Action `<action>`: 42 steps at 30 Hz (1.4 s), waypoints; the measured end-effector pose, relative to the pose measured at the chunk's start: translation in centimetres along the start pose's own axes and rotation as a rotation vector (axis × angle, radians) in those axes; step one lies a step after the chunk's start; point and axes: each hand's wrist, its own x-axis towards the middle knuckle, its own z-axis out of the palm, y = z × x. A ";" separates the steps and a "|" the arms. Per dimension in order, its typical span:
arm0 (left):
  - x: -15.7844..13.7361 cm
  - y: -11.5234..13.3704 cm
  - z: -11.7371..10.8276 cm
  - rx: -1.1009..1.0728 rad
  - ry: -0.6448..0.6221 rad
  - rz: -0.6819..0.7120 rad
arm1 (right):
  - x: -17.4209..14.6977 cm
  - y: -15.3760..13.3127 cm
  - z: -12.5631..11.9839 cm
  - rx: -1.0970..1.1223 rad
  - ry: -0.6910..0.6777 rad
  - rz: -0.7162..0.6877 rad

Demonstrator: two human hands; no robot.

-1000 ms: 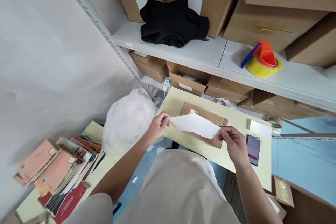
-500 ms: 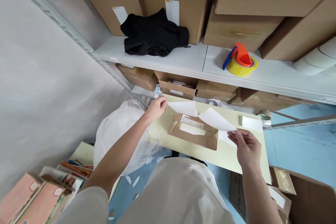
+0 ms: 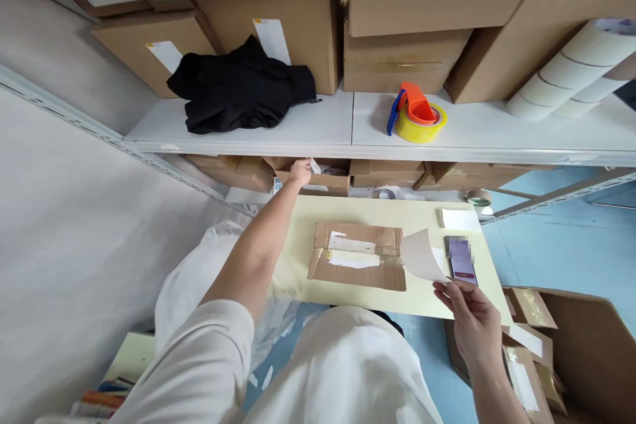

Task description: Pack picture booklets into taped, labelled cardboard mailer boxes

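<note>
My left hand (image 3: 301, 173) reaches across the table to an open cardboard box (image 3: 334, 184) under the shelf. Its fingers are closed on a white piece of paper (image 3: 315, 165), of which only a small part shows. My right hand (image 3: 470, 311) pinches a white sheet of paper (image 3: 423, 256) by its lower right corner, above the table's right side. Between the hands, a flat brown cardboard package (image 3: 358, 273) with torn white labels and clear tape lies on the pale yellow table (image 3: 342, 298). A phone (image 3: 461, 257) lies just beyond my right hand.
Above the table runs a grey shelf (image 3: 332, 139) with cartons, a black garment (image 3: 243, 89) and a tape dispenser (image 3: 418, 116) with yellow tape. White paper (image 3: 460, 219) lies at the table's back right. A translucent plastic bag (image 3: 193, 278) hangs at left; an open carton (image 3: 596, 344) stands at right.
My left hand has moved forward with its paper, from above the table to the open box. The right hand still holds its sheet, now lower and clear of the package. The view has turned left.
</note>
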 end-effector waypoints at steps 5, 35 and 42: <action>-6.9 0.2 0.3 -0.106 0.075 0.024 | -0.1 -0.8 3.3 -0.024 -0.099 -0.041; -29.1 1.4 0.1 -0.643 -0.347 -0.081 | -3.0 -1.6 6.1 -0.448 -0.166 -0.301; -29.9 0.0 0.3 -0.628 -0.387 -0.137 | -3.0 -0.2 5.9 -0.456 -0.307 -0.209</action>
